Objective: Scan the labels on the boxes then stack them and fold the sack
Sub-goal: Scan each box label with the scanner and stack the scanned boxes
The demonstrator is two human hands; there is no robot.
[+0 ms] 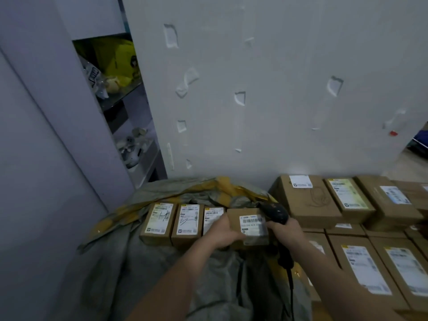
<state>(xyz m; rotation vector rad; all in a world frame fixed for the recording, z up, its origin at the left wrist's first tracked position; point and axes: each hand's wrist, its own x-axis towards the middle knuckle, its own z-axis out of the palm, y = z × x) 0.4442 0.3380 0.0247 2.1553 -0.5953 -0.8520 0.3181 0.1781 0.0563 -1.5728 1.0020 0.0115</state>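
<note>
Head view: the left hand (222, 233) curls its fingers round a small brown cardboard box (235, 216) above the crumpled grey-and-yellow woven sack (157, 265). The right hand (285, 230) clamps a black handheld scanner (276, 212) beside the box's label. Three small labelled boxes (187, 224) lie on the unfolded sack, seemingly unscanned, and stacked brown cartons (308, 205) stand to the right.

Only two hands and two forearms of the person show, all uncovered. The left hand (223, 232) and the right hand (286, 230) are bare from the fingers at the grip back over the wrists. The left forearm (176, 281) and the right forearm (335, 274) are bare from there to the lower edge of the view. Each forearm has a smooth outline, narrow just behind the grip and broader farther back. Finer detail on the fingers is too blurred to tell.
</note>
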